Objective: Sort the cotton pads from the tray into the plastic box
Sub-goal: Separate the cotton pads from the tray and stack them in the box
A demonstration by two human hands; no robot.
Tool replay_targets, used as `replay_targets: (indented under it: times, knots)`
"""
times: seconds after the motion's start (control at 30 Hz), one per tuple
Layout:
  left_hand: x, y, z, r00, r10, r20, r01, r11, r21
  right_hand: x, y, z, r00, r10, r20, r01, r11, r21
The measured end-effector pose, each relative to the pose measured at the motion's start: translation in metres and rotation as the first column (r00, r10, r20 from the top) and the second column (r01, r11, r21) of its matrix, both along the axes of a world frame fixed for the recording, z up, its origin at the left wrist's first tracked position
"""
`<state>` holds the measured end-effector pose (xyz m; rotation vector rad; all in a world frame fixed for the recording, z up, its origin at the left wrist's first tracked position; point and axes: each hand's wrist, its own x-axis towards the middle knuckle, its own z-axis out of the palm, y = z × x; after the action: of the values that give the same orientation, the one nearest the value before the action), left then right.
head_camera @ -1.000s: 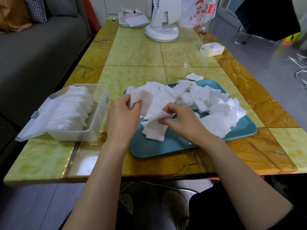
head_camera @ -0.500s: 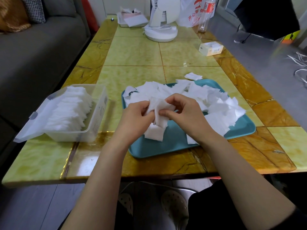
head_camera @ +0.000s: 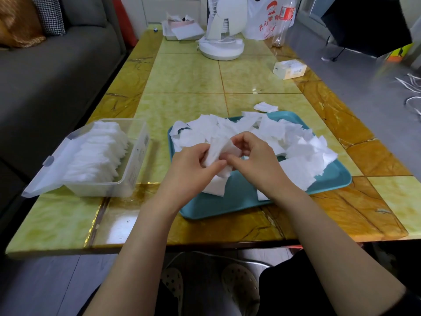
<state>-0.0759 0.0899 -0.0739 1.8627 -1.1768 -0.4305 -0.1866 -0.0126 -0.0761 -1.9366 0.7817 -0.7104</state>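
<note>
- Above the near half of the tray (head_camera: 241,202), left hand (head_camera: 189,166) and right hand (head_camera: 258,161) meet on one small bunch of cotton pads (head_camera: 219,150).
- Both sets of fingers (head_camera: 242,138) are curled, thumbs pinching the bunch.
- A loose pile of pads (head_camera: 289,139) covers the tray.
- One stray pad (head_camera: 265,107) lies on the desk (head_camera: 186,76) just behind.
- The plastic box (head_camera: 137,156) sits left of the tray, lid open, with a row of pads (head_camera: 98,151) inside.

Home living room. Grey sofa (head_camera: 57,76) with cushions (head_camera: 20,21) left of yellow marble-look table (head_camera: 186,74); white fan (head_camera: 219,50), printed shopping bag (head_camera: 262,21), plastic bottle (head_camera: 283,21) at table's far end. Tissue box (head_camera: 289,69) near table's right edge.
</note>
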Motion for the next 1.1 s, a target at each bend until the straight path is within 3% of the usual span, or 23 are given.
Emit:
replay_targets:
  times: [0.1,0.27,0.6,0.87,1.0,1.1]
  knots:
    - [0.005,0.002,-0.004,0.999,0.007,0.047,-0.005,0.999,-0.038,0.005,0.000,-0.003,0.998,-0.010,-0.054,0.007,0.999,-0.048]
    - [0.016,0.014,0.001,1.000,0.012,-0.022,-0.013,0.997,-0.077,0.014,0.013,0.006,0.979,0.206,0.001,-0.205,0.973,0.103]
    - [0.040,0.051,0.003,0.993,0.060,-0.100,-0.072,0.991,-0.114,0.039,0.040,0.009,0.967,0.245,0.066,-0.249,0.965,0.075]
    - [0.071,0.096,0.009,0.924,0.350,0.153,-0.339,0.936,-0.099,0.068,0.059,0.007,0.981,0.134,0.141,-0.141,0.989,0.040]
    - [0.087,0.122,0.007,0.861,0.386,0.332,-0.433,0.898,0.078,0.087,0.072,0.012,0.976,0.167,0.140,-0.164,0.986,-0.039]
    - [0.091,0.133,0.003,0.839,0.402,0.367,-0.493,0.846,0.202,0.108,0.085,0.015,0.977,0.174,0.125,-0.153,0.975,-0.164]
